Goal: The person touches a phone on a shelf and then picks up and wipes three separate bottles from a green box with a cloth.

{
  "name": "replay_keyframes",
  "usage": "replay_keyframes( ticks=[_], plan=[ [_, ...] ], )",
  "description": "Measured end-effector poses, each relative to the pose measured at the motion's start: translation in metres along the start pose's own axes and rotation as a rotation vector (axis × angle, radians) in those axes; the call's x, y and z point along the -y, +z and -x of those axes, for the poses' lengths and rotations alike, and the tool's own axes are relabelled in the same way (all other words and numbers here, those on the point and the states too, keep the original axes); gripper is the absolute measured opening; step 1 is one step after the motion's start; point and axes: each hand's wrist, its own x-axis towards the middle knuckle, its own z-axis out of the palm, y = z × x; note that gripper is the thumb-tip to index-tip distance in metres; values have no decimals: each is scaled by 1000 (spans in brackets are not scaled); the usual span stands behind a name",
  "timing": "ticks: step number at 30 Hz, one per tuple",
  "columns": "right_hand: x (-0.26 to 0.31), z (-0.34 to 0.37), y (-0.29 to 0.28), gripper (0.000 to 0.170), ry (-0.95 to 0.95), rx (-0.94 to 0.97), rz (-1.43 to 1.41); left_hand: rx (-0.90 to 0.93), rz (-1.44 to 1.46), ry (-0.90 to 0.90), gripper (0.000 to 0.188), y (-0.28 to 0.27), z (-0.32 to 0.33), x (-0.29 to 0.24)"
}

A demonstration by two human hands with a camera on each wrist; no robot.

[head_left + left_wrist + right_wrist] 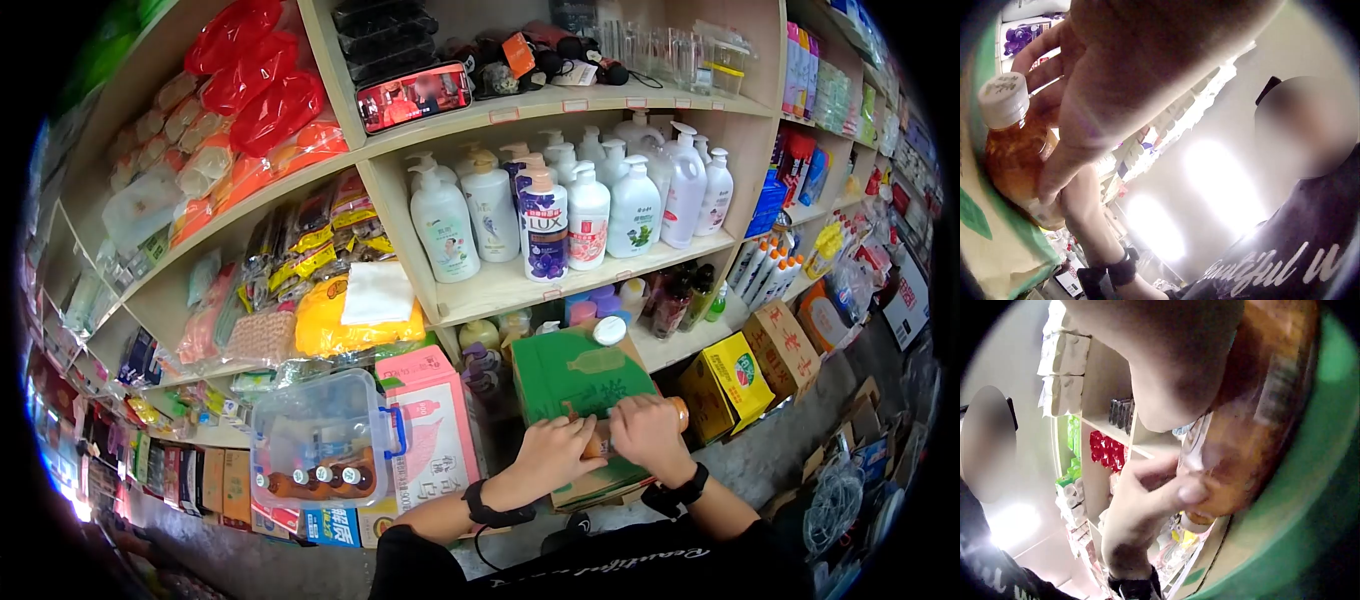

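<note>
A clear bottle of amber liquid (682, 414) lies on its side on the green box (550, 372). At its left part, the left hand (548, 458) holds it with fingers and thumb; the right hand (650, 436) grips it farther right, fingers curled over the top. In the left wrist view, the amber bottle (1013, 159) has a white cap (1004, 100), beside the fingers of the left hand (1110, 81). In the right wrist view, the left thumb presses the bottle (1229, 481), near the right hand (1179, 356). Its label is too blurred to read.
A clear plastic bin (320, 420) with several amber bottles stands left, beside a pink box (435, 430). Shelves hold pump bottles (545, 225), packets and a propped phone (414, 97). A round white lid (609, 331) is at the green box's far edge; a yellow box (735, 380) stands right.
</note>
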Motion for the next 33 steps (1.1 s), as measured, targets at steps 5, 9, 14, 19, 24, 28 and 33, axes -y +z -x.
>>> replay_keyframes(
  ticks=[5, 9, 14, 19, 24, 28, 33],
  plan=[
    [-32, 4, -6, 23, 58, -78, 57, 63, 38, -16, 74, -1, -5, 5],
    [-29, 3, -6, 23, 73, -109, 51, 47, 67, -32, 77, 4, -5, 11],
    [-26, 7, -7, 21, 81, -131, 58, 198, 164, -134, 81, -1, -8, 11],
    [-28, 9, -9, 20, 80, -113, 46, 211, 184, -137, 78, 0, -8, 8],
    [-31, 3, -7, 22, 67, -63, 44, 112, 118, -81, 77, 9, -3, 6],
    [-31, -6, -1, 26, 127, -43, 40, -57, -122, 50, 74, 5, -8, 8],
    [-29, -7, -2, 26, 121, -21, 66, -41, 36, -25, 72, -7, -10, 12]
  ],
)
